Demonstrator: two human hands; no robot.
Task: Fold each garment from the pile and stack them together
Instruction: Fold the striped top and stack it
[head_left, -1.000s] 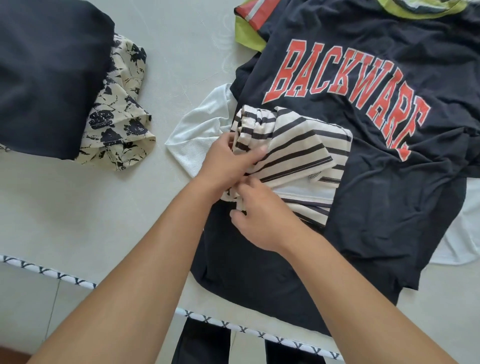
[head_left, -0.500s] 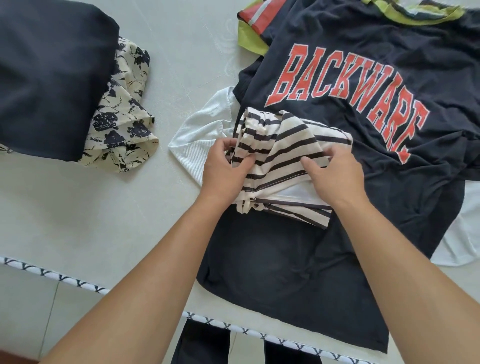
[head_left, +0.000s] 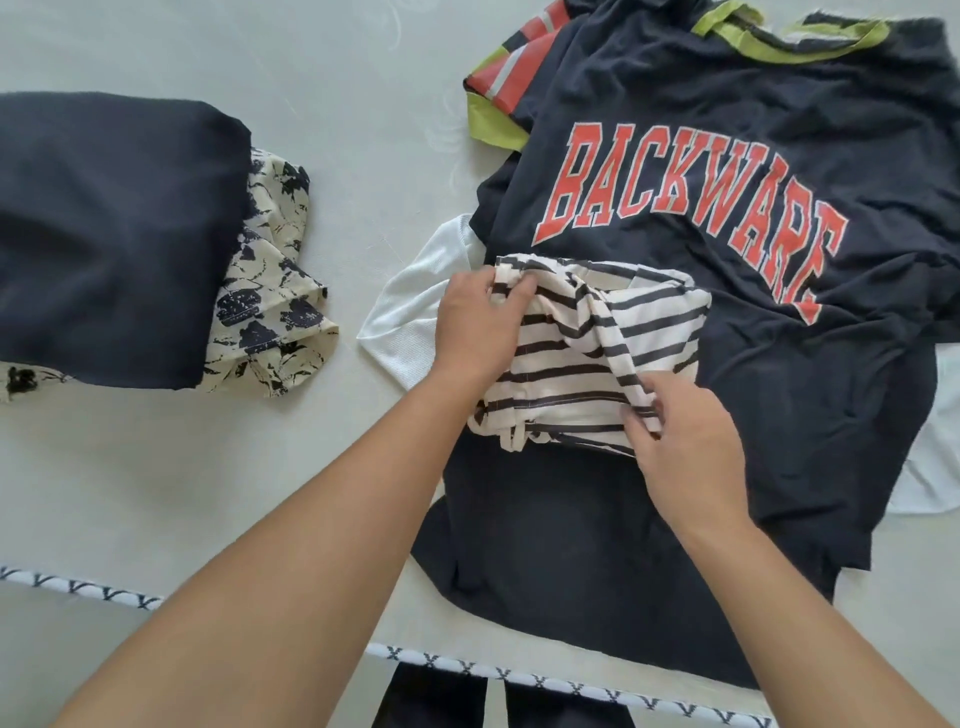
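hands: 2, left hand (head_left: 475, 325) and right hand (head_left: 685, 441) | striped garments: 1 (head_left: 597, 358) | dark printed T-shirts: 1 (head_left: 727, 291) | white garments: 1 (head_left: 410, 322) | dark folded garments, left of frame: 1 (head_left: 114, 234) | cream patterned garments: 1 (head_left: 270, 306) | red-and-lime garments, top: 1 (head_left: 498, 88)

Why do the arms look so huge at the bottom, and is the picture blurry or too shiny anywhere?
Head view: the wide-angle lens stretches things near the edges, so the forearms balloon. Light is soft and even, without glare. The left hand and right hand gripping the striped shirt look fairly sharp; the BACKWARE T-shirt lettering reads clearly.
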